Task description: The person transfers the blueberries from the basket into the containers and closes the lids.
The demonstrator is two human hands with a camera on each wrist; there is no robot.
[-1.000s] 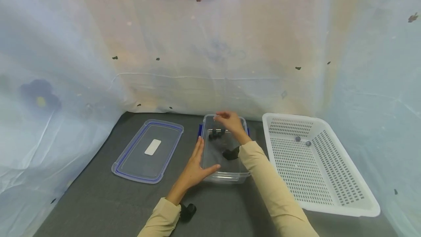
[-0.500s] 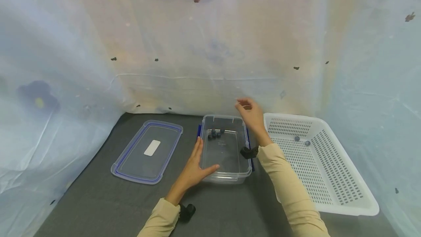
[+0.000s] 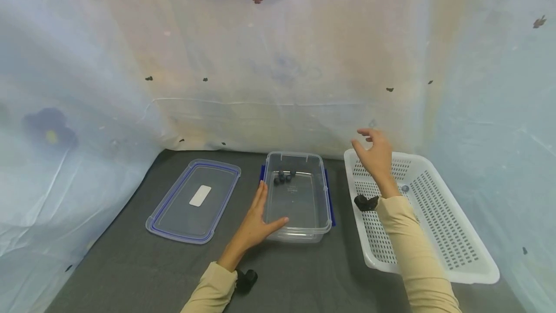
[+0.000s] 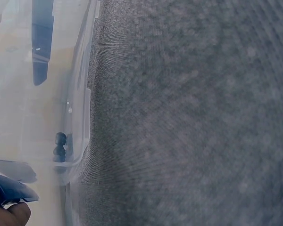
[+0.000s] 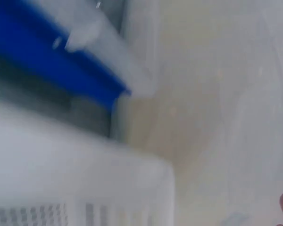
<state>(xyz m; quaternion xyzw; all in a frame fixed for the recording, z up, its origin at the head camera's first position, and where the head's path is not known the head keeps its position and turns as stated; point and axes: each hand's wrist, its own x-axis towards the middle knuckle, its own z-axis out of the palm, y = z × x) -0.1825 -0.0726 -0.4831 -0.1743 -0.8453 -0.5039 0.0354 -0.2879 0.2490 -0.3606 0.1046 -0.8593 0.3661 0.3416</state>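
Your left hand (image 3: 256, 223) lies flat, fingers straight, against the left wall of the clear container (image 3: 299, 226), with the thumb across its near corner; it grips nothing. Take this container as the landmark. Four or so dark berries (image 3: 283, 176) sit clustered at its far end; the rest of its floor is bare. In the left wrist view the same berries (image 4: 60, 146) show through the clear wall.

Your right hand (image 3: 376, 155) hangs in the air above the far left corner of the white basket (image 3: 460, 274), which stands just right of the container. Its fingers are loosely curled with thumb and forefinger drawn close. Whether a berry is pinched between them cannot be told; nothing shows there. One small berry (image 3: 405, 189) lies on the basket floor just beside your wrist.

The lid (image 3: 193, 200) rests flat to the left of the container, apart from it.

Judged from this layout, the work is at an early stage: few berries are in the container, and the lid is not yet fitted.
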